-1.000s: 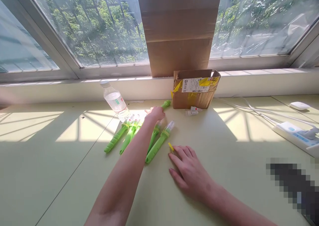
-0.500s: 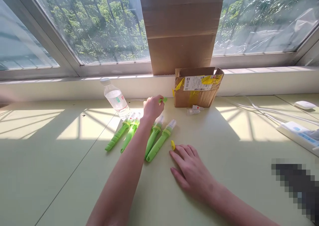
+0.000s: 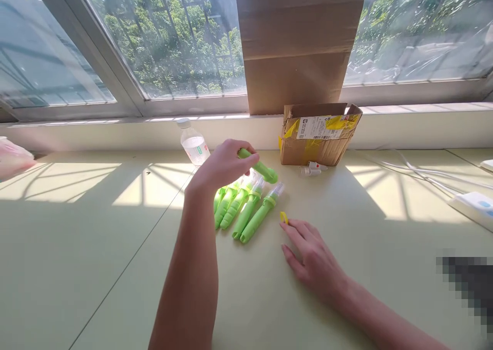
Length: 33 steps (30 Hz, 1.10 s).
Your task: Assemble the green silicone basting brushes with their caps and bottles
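Observation:
A green handle (image 3: 263,169) is held in my left hand (image 3: 229,162), above several other green handles with clear tips (image 3: 257,221) that lie side by side on the pale green table. The wrist and forearm hide part of that row. To its right, my right hand (image 3: 314,252) rests on the table with its fingers spread. Its fingertips touch a small yellow ring (image 3: 284,217) that stands on edge.
A clear bottle (image 3: 194,145) stands behind the row. Small clear parts (image 3: 313,169) lie before an open cardboard box (image 3: 319,134). White cables (image 3: 419,171) and a power strip (image 3: 475,208) are at the right, a pink object (image 3: 14,157) at the far left.
The left hand now shows a long green handle in its grip. More handles are visible in the row, closer together. The whole view has shifted, so things appear further right.

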Motion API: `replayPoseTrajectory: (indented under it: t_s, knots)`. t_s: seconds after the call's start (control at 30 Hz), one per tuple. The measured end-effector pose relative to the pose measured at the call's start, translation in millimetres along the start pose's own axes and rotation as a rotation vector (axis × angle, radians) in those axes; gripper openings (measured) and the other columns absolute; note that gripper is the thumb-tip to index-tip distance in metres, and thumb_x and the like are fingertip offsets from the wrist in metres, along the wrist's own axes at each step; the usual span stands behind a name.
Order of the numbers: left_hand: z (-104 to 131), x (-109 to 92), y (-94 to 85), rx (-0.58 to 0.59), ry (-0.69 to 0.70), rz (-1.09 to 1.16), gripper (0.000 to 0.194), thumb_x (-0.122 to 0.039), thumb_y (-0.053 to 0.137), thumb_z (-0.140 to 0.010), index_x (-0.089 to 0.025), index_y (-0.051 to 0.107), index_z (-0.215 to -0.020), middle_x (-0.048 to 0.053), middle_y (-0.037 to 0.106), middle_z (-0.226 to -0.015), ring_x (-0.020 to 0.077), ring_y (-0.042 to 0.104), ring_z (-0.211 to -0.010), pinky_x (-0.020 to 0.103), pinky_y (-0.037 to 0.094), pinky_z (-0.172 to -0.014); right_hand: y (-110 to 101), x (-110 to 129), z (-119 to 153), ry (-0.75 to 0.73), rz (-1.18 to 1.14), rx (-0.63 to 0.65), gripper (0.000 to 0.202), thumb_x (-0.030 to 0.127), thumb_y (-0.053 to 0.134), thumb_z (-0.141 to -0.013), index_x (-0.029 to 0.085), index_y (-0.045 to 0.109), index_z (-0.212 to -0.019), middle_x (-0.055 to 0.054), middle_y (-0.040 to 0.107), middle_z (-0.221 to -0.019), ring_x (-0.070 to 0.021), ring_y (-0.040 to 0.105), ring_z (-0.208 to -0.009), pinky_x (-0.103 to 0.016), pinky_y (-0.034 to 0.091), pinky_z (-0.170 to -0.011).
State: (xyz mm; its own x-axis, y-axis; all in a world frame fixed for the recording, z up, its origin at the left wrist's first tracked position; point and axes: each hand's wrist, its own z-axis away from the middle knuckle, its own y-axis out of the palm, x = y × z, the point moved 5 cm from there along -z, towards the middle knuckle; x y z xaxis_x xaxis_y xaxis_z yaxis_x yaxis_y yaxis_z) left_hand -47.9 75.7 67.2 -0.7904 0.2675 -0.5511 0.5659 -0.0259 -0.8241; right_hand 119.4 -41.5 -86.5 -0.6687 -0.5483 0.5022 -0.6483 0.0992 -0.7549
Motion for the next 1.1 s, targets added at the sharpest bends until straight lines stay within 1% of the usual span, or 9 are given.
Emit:
replayPoseTrajectory:
  t_s: [0.07, 0.17, 0.23, 0.3, 0.47, 0.7, 0.83, 0.93, 1.1]
  knots:
    - [9.4, -4.8, -2.8, 0.067, -0.009, -0.005, 0.024, -0.04, 0.054, -0.079, -0.022, 0.068, -0.086, 0.002, 0.066, -0.064, 0.0137, 0.06, -0.055, 0.023, 0.036, -0.045, -3.5, -8.2, 1.3, 0.089, -0.139, -0.084, 0.03, 0.022, 0.044, -0.092, 0.017, 0.058, -0.118, -0.012, 0.06, -0.112, -0.0264, 0.054, -0.104, -0.042, 0.047, -0.088]
    - [19.6, -13.4, -3.7, 0.135, 0.001, -0.034, 0.024, -0.04, 0.055, -0.079, -0.022, 0.069, -0.087, 0.002, 0.067, -0.066, 0.0141, 0.06, -0.056, 0.023, 0.036, -0.045, -6.2, -25.7, 5.1, 0.328, -0.412, -0.182, 0.02, 0.032, 0.051, -0.092, 0.021, 0.065, -0.101, -0.008, 0.064, -0.1, -0.0235, 0.06, -0.093, -0.036, 0.05, -0.078]
    - [23.5, -18.6, -1.5, 0.192, 0.012, -0.057, 0.026, -0.04, 0.055, -0.078, -0.022, 0.07, -0.089, 0.002, 0.067, -0.067, 0.0138, 0.059, -0.054, 0.023, 0.035, -0.045, -5.4, -35.8, 8.1, 0.495, -0.574, -0.216, 0.021, 0.038, 0.057, -0.089, 0.021, 0.066, -0.097, -0.007, 0.066, -0.094, -0.0226, 0.061, -0.087, -0.033, 0.051, -0.073]
    - [25.5, -22.8, 2.2, 0.25, 0.027, -0.061, 0.026, -0.039, 0.055, -0.078, -0.022, 0.07, -0.091, 0.002, 0.068, -0.068, 0.0134, 0.058, -0.054, 0.023, 0.035, -0.045, -5.3, -41.3, 9.1, 0.597, -0.683, -0.242, 0.028, 0.043, 0.063, -0.085, 0.021, 0.065, -0.102, -0.006, 0.066, -0.091, -0.0225, 0.062, -0.085, -0.032, 0.05, -0.07]
    - [23.9, -29.8, 15.3, 0.354, 0.097, -0.045, 0.025, -0.037, 0.055, -0.077, -0.024, 0.072, -0.091, 0.001, 0.069, -0.072, 0.0128, 0.057, -0.057, 0.023, 0.035, -0.048, -9.9, -44.2, 4.5, 0.621, -0.833, -0.275, 0.049, 0.049, 0.07, -0.078, 0.021, 0.059, -0.115, -0.007, 0.066, -0.09, -0.023, 0.062, -0.086, -0.033, 0.049, -0.072]
    - [18.1, -31.9, 33.7, 0.429, 0.17, -0.061, 0.025, -0.034, 0.059, -0.073, -0.026, 0.072, -0.093, -0.003, 0.064, -0.067, 0.0099, 0.048, -0.049, 0.024, 0.031, -0.046, -12.1, -43.2, 2.0, 0.618, -0.908, -0.195, 0.049, 0.044, 0.069, -0.078, 0.023, 0.055, -0.121, -0.005, 0.067, -0.093, -0.0213, 0.062, -0.084, -0.034, 0.049, -0.074]
    - [17.8, -32.1, 34.2, 0.441, 0.186, -0.068, 0.026, -0.036, 0.058, -0.074, -0.026, 0.072, -0.094, -0.003, 0.062, -0.066, 0.0105, 0.049, -0.051, 0.024, 0.032, -0.049, -11.6, -44.1, 0.5, 0.603, -0.956, -0.215, 0.048, 0.037, 0.07, -0.077, 0.022, 0.056, -0.119, -0.005, 0.067, -0.089, -0.0221, 0.061, -0.088, -0.037, 0.049, -0.079]
    - [17.9, -31.9, 30.9, 0.435, 0.197, -0.065, 0.027, -0.038, 0.057, -0.076, -0.027, 0.072, -0.095, -0.003, 0.061, -0.066, 0.0104, 0.048, -0.052, 0.024, 0.032, -0.05, -11.5, -49.1, 0.1, 0.622, -1.023, -0.264, 0.047, 0.034, 0.072, -0.075, 0.021, 0.057, -0.118, -0.004, 0.067, -0.088, -0.021, 0.061, -0.086, -0.036, 0.051, -0.077]
    - [18.1, -32.7, 30.2, 0.469, 0.233, -0.025, 0.028, -0.039, 0.059, -0.077, -0.026, 0.071, -0.098, -0.002, 0.061, -0.07, 0.0094, 0.047, -0.053, 0.023, 0.031, -0.049, -10.3, -57.1, 0.3, 0.688, -1.149, -0.259, 0.049, 0.03, 0.075, -0.072, 0.02, 0.058, -0.117, -0.006, 0.068, -0.093, -0.0195, 0.059, -0.085, -0.033, 0.051, -0.074]
